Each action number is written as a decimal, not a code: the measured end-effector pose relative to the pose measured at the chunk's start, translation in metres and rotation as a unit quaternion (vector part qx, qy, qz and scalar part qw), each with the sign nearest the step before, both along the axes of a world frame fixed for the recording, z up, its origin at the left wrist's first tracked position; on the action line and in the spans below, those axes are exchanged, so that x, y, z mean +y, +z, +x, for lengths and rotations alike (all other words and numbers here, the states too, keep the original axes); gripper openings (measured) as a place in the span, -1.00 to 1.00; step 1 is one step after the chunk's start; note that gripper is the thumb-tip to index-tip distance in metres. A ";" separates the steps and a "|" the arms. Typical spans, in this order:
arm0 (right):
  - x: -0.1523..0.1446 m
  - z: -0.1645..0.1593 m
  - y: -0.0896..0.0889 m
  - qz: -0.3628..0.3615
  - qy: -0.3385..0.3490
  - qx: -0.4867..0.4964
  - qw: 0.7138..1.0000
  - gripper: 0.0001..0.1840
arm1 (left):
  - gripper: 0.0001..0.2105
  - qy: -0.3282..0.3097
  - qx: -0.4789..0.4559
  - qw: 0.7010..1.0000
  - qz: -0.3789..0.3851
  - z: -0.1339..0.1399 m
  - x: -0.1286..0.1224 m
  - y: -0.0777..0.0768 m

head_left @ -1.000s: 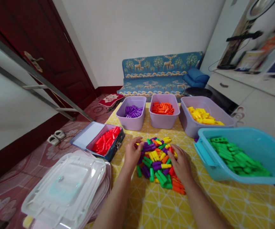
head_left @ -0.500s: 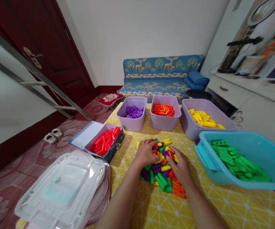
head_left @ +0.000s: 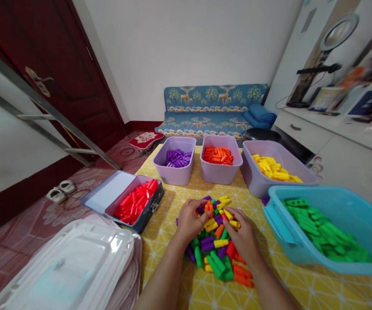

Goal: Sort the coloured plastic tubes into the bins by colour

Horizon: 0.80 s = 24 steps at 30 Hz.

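Observation:
A mixed pile of plastic tube-like building blocks (head_left: 216, 252) in green, purple, yellow, orange and red lies on the table between my hands. My left hand (head_left: 189, 218) is at the pile's left side, with thumb and index finger closed on an orange block (head_left: 208, 207). On the right side, my right hand (head_left: 244, 232) has its thumb and forefinger about a yellow block (head_left: 228, 214); a red block lies close to its thumb. The fingers partly hide the blocks under them.
Behind the pile stand lilac bins of purple blocks (head_left: 177, 158), orange blocks (head_left: 218, 155) and yellow blocks (head_left: 274, 168). A turquoise bin (head_left: 289, 234) of green blocks is at right. An open tin (head_left: 147, 215) of red blocks and stacked lids (head_left: 72, 267) are at left.
My left hand has lifted an orange block slightly from the pile. My right fingers have shifted to a yellow block. The view has tilted slightly, so everything appears lower.

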State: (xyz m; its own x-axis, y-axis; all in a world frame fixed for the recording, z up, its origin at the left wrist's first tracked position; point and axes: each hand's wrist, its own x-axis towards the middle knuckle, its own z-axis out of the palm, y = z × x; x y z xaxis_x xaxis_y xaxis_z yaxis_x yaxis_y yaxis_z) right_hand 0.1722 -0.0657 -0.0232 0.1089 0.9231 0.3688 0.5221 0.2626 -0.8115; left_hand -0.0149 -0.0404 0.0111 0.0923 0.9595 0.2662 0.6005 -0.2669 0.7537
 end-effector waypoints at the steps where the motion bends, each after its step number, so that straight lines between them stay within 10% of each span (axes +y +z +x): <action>1: 0.000 0.000 -0.001 -0.007 -0.006 0.010 1.000 -0.69 | -0.68 0.001 0.002 1.000 0.003 0.000 0.000 0.000; 11: 0.002 -0.005 0.000 -0.042 -0.010 0.209 0.977 -0.53 | -0.73 -0.014 -0.019 1.000 0.004 -0.001 0.003 -0.005; 24: 0.003 -0.007 -0.001 -0.006 0.057 0.137 0.989 -0.58 | -0.74 -0.009 -0.055 0.998 0.002 -0.001 0.005 -0.014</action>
State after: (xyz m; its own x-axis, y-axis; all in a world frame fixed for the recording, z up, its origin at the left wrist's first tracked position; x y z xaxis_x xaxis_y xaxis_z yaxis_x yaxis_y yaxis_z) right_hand 0.1653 -0.0628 -0.0238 0.0987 0.9394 0.3283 0.2500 0.2959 -0.9219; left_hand -0.0161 -0.0355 -0.0025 0.0785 0.9567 0.2803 0.5087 -0.2803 0.8140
